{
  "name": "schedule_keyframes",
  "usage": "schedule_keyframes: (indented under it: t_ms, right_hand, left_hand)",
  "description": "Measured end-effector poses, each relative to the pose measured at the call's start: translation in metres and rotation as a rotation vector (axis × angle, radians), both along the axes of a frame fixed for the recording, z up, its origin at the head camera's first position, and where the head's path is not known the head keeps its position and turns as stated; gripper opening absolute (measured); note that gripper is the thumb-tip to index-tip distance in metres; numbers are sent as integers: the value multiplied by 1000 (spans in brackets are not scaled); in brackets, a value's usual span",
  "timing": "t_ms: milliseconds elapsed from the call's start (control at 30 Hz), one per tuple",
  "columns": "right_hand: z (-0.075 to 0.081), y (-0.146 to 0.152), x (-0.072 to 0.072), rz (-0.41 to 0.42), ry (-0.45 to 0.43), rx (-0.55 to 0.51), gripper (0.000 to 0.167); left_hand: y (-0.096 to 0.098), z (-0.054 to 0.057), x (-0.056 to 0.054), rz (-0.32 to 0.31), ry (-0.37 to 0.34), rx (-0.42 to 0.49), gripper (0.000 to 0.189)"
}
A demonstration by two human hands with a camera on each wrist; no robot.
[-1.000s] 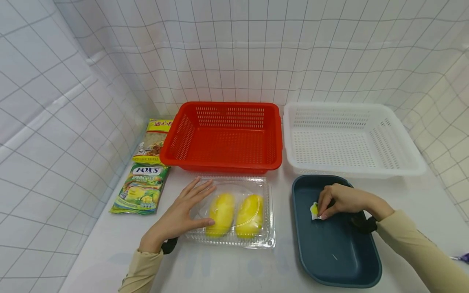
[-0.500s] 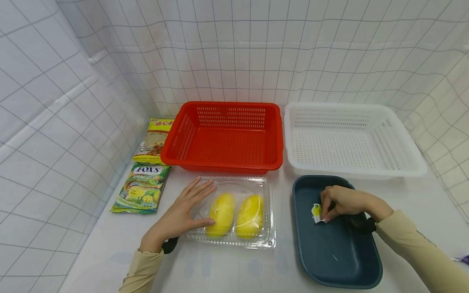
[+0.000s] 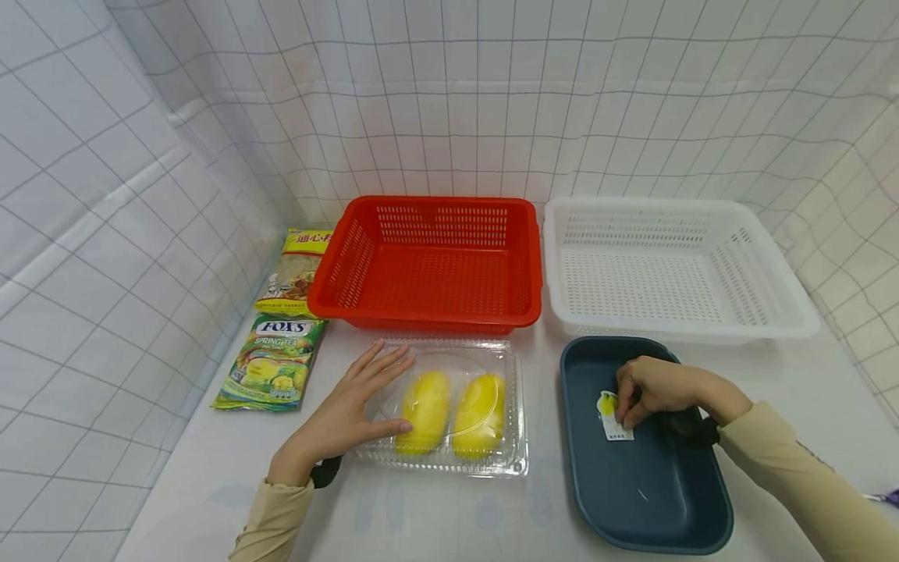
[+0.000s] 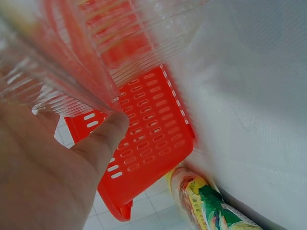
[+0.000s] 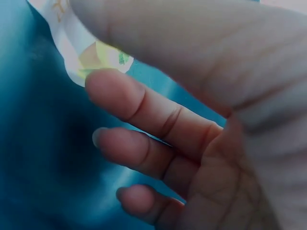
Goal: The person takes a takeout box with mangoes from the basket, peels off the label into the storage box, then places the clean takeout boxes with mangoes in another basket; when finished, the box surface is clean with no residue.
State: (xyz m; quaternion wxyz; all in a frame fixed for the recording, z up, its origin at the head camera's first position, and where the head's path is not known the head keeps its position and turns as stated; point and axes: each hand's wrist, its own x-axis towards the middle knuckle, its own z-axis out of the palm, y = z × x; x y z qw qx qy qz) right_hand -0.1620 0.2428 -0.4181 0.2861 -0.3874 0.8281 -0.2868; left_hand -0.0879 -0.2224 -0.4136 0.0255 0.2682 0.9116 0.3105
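A clear plastic clamshell box [image 3: 463, 359] with two yellow mango-shaped pieces [image 3: 425, 410] inside stands on the table. My left hand [image 3: 344, 417] rests on its left side with spread, straight fingers; in the left wrist view my thumb [image 4: 103, 139] touches the box edge. Inside the dark blue basin [image 3: 653, 492], my right hand [image 3: 653, 386] pinches a small white label [image 3: 618, 428] with a yellow print, near the basin floor. The right wrist view shows the label [image 5: 72, 48] at my thumb, the other fingers loosely bent. My index fingertip is hidden there.
A red basket [image 3: 435, 312] stands behind the box, a white basket [image 3: 674, 328] behind the basin. Two food bags, one green [image 3: 270, 363] and one yellow [image 3: 291, 273], lie at the left. A thin white strip [image 3: 642, 494] lies in the basin.
My right hand has shifted slightly right in the basin. The label has turned and shows more of its printed white lower part. My left hand and the box have stayed put.
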Motion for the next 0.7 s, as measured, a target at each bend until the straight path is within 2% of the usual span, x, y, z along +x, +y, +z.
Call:
schedule_keyframes:
  t_ms: [233,467,700]
  right_hand:
    - [2,0,4,-43,-2,-7,11]
    - [6,6,3,-68,51,-77,16]
    - [23,26,3,-197,21,-177,22]
  left_hand:
    - [0,1,1,3,-11,9,84]
    - [0,2,1,4,-18,-1,84]
    - [1,2,2,2,-9,23,84]
